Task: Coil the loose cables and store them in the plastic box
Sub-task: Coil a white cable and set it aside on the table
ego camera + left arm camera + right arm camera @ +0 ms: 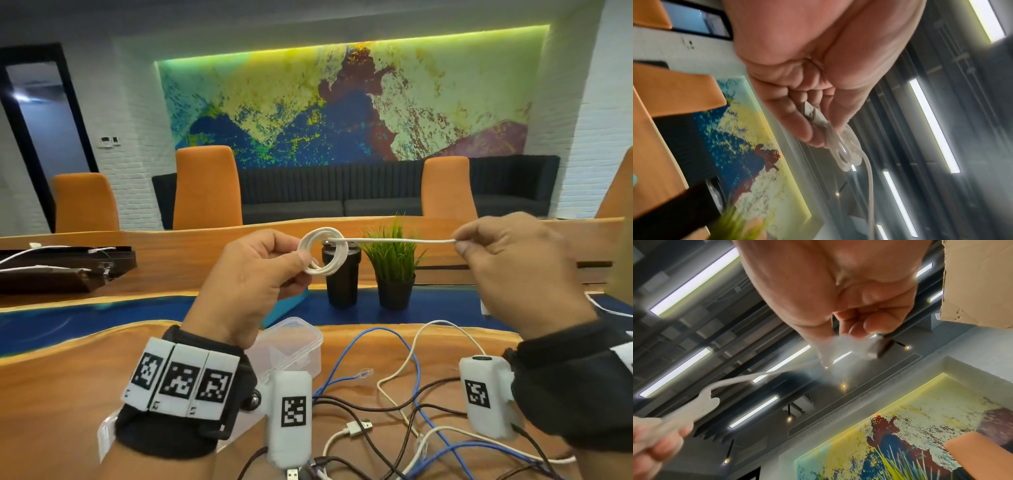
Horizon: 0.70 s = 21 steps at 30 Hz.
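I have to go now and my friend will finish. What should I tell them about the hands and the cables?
Left hand pinches the white cable, wound into a small coil.
Right hand pinches its free tail, stretched straight between the hands.
Plastic box sits open on the table, nothing visible inside.
Done: most of one coil.
Left: finish it, box it, then coil the blue cable, the black ones and the other white ones.

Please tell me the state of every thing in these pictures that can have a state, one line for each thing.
white cable: partly coiled, tail stretched straight to the right
left hand: holds the coil
right hand: pinches the cable's tail
plastic box: open, nothing seen inside, on the table
loose cables: uncoiled, tangled on the table
USB plug: lies against the left fingers
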Motion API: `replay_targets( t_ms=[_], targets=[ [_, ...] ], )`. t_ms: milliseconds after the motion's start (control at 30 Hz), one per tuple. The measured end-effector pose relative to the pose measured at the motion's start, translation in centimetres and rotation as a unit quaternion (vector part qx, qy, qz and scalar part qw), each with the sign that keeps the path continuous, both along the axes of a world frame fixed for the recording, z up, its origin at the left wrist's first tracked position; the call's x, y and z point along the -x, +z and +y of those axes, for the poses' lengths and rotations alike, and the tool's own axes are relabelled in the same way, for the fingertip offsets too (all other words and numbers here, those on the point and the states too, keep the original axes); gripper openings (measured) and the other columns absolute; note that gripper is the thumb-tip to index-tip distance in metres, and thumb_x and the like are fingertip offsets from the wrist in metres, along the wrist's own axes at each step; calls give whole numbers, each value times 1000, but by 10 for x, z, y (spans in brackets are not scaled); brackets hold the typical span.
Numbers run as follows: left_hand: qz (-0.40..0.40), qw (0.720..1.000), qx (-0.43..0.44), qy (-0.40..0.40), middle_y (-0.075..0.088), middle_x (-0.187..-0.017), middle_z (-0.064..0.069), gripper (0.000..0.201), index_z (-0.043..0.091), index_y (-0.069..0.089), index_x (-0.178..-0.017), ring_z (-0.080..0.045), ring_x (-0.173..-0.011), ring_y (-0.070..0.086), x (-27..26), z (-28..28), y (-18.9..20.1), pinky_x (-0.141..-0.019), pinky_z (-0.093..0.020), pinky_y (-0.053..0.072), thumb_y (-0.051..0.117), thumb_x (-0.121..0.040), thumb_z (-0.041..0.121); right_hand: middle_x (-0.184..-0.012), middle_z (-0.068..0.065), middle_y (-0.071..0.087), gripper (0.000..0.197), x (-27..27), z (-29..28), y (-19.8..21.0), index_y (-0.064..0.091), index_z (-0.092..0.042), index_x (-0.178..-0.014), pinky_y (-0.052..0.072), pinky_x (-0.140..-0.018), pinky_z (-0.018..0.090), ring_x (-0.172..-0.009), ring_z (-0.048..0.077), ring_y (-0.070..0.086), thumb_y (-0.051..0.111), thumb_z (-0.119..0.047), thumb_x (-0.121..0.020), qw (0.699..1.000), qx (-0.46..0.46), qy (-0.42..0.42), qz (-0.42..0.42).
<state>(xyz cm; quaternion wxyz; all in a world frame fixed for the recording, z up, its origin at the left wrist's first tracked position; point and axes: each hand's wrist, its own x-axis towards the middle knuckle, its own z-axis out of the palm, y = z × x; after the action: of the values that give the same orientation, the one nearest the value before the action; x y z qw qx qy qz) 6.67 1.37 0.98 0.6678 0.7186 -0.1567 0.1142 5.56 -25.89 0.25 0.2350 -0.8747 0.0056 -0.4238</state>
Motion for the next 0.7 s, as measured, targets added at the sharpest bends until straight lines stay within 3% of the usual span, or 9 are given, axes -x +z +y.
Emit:
replay_targets(
  t_ms=[67,133,167,233,300,500,633,700],
  targets=[
    [4,999,26,-37,74,-80,-8,6,10,69,-93,-15,-72,69,4,-4,2,-64,-23,57,64,-90,12,-87,-1,62,13,-1,6,-3,63,-28,-85,51,-70,34,-80,17,57,58,-21,-95,999,-14,9,44],
    [2,997,32,-65,74,-80,-8,6,10,69,-91,-17,-73,70,6,-11,2,-65,-25,58,64,-89,13,-83,-1,63,12,-1,15,-3,61,-22,-87,56,-62,31,-73,15,64,56,-16,-96,990,-115,71,40],
    [0,997,31,-73,74,-81,-9,6,10,69,-91,-18,-74,70,7,-14,2,-65,-26,58,64,-89,13,-83,3,66,11,1,20,-1,61,-18,-90,57,-59,25,-72,16,68,55,-13,-97,971,-202,126,32],
    [-5,995,32,-89,74,-81,-12,5,11,70,-87,-19,-73,70,8,-20,1,-66,-28,59,66,-86,13,-86,13,69,10,6,32,3,62,-11,-97,57,-58,21,-74,17,72,52,-10,-98,900,-372,227,17],
    [-10,994,33,-107,73,-79,-12,5,14,71,-83,-19,-72,69,9,-24,0,-67,-30,59,69,-80,17,-88,16,70,11,10,39,6,61,-6,-102,58,-60,23,-76,19,73,51,-9,-99,845,-459,274,5],
    [-9,991,36,-125,74,-81,-14,19,5,69,-89,-21,-72,69,10,-28,0,-64,-27,59,68,-74,17,-85,15,69,12,10,48,5,61,-3,-100,58,-62,26,-74,20,72,49,-7,-99,761,-544,353,20],
    [-39,995,22,-90,76,-86,-13,14,8,70,-91,-31,-82,72,11,-33,-2,-71,-34,62,69,-80,16,-85,11,68,15,14,57,2,65,-6,-96,57,-64,32,-74,19,64,57,-13,-86,673,-553,465,158],
    [-86,995,3,-57,77,-85,-8,6,9,70,-92,-27,-82,73,11,-38,-4,-71,-33,62,67,-87,11,-88,7,64,20,15,59,-4,69,-11,-96,46,-67,35,-77,17,57,61,-22,-80,620,-545,517,226]
  ],
)
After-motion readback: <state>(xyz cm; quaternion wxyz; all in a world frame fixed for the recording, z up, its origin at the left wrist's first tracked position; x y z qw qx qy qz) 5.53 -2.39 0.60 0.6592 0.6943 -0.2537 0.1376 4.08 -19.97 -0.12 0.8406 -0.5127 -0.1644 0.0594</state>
